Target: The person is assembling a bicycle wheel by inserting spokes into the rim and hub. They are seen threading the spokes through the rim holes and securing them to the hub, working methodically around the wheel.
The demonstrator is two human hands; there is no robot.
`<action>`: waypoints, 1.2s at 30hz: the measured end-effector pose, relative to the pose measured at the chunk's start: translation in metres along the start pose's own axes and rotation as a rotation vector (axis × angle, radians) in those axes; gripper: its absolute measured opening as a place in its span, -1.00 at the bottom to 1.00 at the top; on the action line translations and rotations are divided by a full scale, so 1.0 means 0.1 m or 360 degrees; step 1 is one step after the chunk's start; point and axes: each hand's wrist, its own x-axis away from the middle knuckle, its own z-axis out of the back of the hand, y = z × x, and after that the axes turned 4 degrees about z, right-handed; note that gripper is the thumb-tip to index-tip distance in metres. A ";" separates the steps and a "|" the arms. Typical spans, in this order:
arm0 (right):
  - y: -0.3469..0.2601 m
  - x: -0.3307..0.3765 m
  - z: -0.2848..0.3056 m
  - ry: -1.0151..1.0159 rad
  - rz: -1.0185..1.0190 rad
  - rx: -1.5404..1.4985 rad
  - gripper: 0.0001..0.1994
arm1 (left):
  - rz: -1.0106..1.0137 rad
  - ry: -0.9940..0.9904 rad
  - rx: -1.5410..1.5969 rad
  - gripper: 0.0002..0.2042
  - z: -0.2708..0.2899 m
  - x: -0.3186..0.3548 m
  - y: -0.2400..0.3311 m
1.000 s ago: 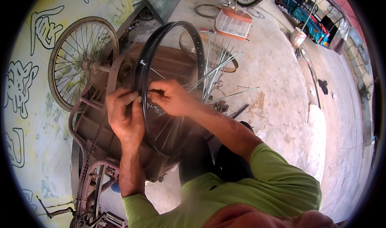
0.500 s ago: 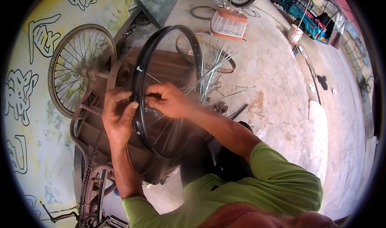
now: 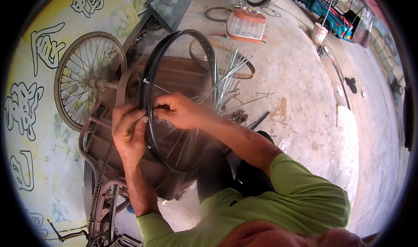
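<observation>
Over the last second both hands have stayed at the same spot on the black rim [image 3: 153, 77] while the head drew nearer, so the fiddly work at that one hole seems unfinished. The left hand [image 3: 127, 131] wraps the rim's left side, fingers curled and thumb pressed on it. The right hand [image 3: 176, 110] meets it from inside the hoop, fingertips pinched together on something too small to tell. Loose spokes [image 3: 226, 79] fan beyond the right-hand fingers.
</observation>
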 end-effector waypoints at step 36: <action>-0.02 0.04 0.07 -0.0046 0.0029 0.0029 -0.84 | 0.0059 0.0071 0.0135 -0.85 -0.11 0.07 0.00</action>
